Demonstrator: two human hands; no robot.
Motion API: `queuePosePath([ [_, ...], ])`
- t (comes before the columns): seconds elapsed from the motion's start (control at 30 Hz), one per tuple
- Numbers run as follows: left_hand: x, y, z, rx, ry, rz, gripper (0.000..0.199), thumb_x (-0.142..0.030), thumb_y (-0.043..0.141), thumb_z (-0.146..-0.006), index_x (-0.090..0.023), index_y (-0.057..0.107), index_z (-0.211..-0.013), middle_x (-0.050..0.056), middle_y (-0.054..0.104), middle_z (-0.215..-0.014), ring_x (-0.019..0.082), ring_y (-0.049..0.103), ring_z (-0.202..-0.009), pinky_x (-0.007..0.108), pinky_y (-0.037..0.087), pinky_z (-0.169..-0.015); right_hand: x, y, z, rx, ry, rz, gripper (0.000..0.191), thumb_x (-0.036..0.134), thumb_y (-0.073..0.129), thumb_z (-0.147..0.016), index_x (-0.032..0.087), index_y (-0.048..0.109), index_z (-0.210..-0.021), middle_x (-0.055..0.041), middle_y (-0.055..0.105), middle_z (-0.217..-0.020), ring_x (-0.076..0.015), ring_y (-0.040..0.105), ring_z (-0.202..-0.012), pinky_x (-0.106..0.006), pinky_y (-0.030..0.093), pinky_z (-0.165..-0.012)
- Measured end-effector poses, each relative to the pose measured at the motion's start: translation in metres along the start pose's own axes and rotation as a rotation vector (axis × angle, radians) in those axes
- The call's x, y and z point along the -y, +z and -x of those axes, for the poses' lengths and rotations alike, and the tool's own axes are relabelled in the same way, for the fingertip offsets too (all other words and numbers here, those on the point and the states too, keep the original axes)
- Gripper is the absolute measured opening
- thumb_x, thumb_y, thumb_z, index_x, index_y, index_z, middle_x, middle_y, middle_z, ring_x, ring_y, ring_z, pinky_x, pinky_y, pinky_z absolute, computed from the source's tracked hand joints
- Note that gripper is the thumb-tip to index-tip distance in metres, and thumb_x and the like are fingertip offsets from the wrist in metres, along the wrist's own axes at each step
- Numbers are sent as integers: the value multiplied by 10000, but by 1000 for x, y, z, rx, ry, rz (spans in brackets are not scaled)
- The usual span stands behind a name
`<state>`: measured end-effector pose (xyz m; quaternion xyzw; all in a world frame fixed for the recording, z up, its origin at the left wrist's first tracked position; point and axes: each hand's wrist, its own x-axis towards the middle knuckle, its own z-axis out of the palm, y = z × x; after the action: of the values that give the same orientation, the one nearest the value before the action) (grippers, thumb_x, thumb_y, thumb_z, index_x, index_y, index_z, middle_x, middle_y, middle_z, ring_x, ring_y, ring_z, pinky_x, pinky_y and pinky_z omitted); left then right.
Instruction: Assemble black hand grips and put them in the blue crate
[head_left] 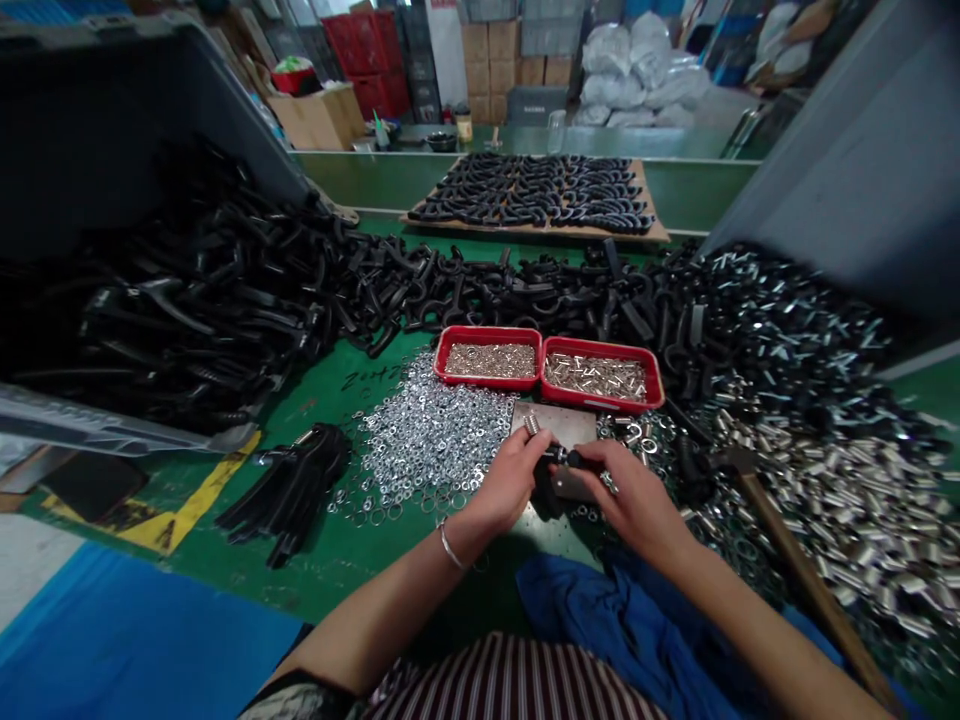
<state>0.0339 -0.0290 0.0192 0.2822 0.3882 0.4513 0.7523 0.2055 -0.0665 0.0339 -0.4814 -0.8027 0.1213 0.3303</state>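
— Over the small steel plate (559, 425) at the near edge of the green bench (352, 550), what do the hands hold?

— The left hand (510, 480) and the right hand (634, 495) meet on one small black part (559, 462), fingers of both closed around it, just above the plate.

— How would it handle?

— It looks stiff and light, probably moulded plastic with a metal fitting; small enough to slip, so pinching it at both ends, as the person does, seems the sound hold.

— And around it?

— Loose washers (431, 435) lie to the left, two red trays (547, 365) of tiny metal pieces sit just beyond the plate, a heap of black handles (225, 290) lies farther back, and shiny sleeves (847, 480) are piled at right beside a hammer (787, 545).
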Motion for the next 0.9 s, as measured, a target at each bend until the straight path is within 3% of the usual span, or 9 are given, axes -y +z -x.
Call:
queuePosePath([
  [0.1, -4, 1, 4, 71, 7, -162, 317, -461, 664, -888, -175, 550, -968, 4, 563, -861, 132, 565, -765, 257, 482, -716, -3, -4, -1, 32, -13, -90, 187, 282, 511, -1006, 207, 569, -1167, -118, 670, -1087, -245, 633, -1027, -438, 544, -902],
  [0.2, -8, 1, 5, 61, 147, -483, 292, -480, 569, -950, -194, 548, -1005, 17, 573, -902, 154, 570, -805, 280, 470, -746, 0, -1, -4, 122, 321, -394, 229, 454, 508, -996, 228, 539, -983, -74, 680, -913, -211, 645, -778, -376, 553, -703],
  [0.27, -11, -1, 4, 32, 268, -690, 260, -457, 543, -968, -198, 546, -988, 20, 579, -885, 165, 554, -803, 292, 443, -754, 4, 3, -6, 202, 555, -601, 349, 567, 457, -990, 235, 472, -882, -26, 638, -767, -163, 567, -578, -304, 477, -523],
  [0.4, -18, -6, 3, 71, 454, -898, 214, -404, 508, -992, -198, 555, -958, 35, 608, -884, 180, 552, -823, 304, 417, -791, 13, 9, -6, 217, 638, -662, 453, 663, 534, -916, 219, 491, -831, 1, 576, -679, -132, 520, -550, -252, 406, -479],
  [0.53, -26, -9, 5, 265, 509, -987, 203, -378, 509, -993, -193, 585, -958, 47, 624, -912, 186, 566, -846, 305, 413, -813, 13, 9, -4, 616, 856, -1133, 688, 800, 107, -930, 237, 449, -734, 56, 402, -432, -111, 260, -300, -262, 230, -322],
  [0.6, -27, -11, 3, 242, 459, -984, 233, -405, 511, -991, -193, 580, -922, 38, 609, -861, 182, 549, -797, 302, 397, -769, 10, 8, -3, 602, 810, -1006, 714, 813, 134, -920, 219, 502, -773, 9, 512, -500, -122, 354, -339, -266, 268, -349],
  [0.67, -24, -14, 2, 155, 390, -923, 267, -436, 491, -999, -195, 568, -914, 32, 591, -832, 180, 537, -769, 300, 388, -741, 7, 6, -3, 364, 646, -635, 628, 792, 385, -894, 192, 569, -886, -77, 659, -753, -159, 555, -555, -277, 399, -472],
  [0.73, -20, -16, 2, 103, 386, -882, 264, -429, 459, -1015, -193, 564, -959, 45, 593, -882, 187, 546, -819, 307, 406, -780, 6, 6, -2, 225, 535, -420, 542, 722, 556, -861, 188, 586, -952, -112, 678, -918, -194, 613, -744, -295, 465, -596],
  [0.9, -19, -19, 10, 284, 604, -991, 191, -348, 436, -1027, -188, 540, -1030, 97, 574, -1068, 212, 544, -1054, 338, 404, -997, 12, 8, 2, 571, 594, -729, 736, 682, 88, -1003, 174, 603, -865, -42, 606, -603, -135, 456, -417, -269, 351, -409],
])
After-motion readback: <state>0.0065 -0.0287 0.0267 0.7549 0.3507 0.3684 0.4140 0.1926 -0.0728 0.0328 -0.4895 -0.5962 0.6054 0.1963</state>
